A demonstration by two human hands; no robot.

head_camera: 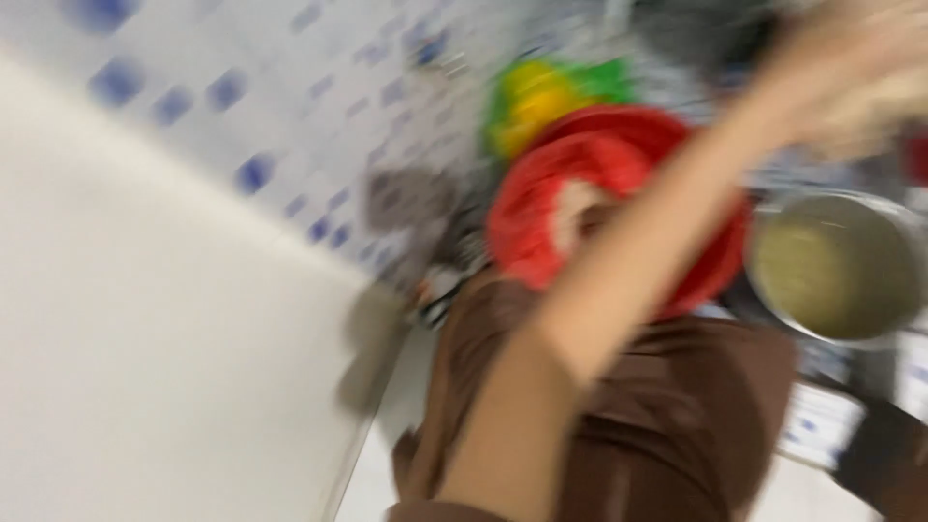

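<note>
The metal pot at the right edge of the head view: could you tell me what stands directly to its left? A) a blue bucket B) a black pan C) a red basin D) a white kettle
C: the big red basin sits just left of the round metal pot, partly crossed by a bare raised arm; the frame is blurred.

A red plastic basin (619, 213), round and tilted toward the camera, sits at centre frame, partly hidden behind a bare forearm. A round metal pot (836, 266) holding pale greenish liquid stands just beside it at three o'clock. Everything is heavily blurred.
</note>
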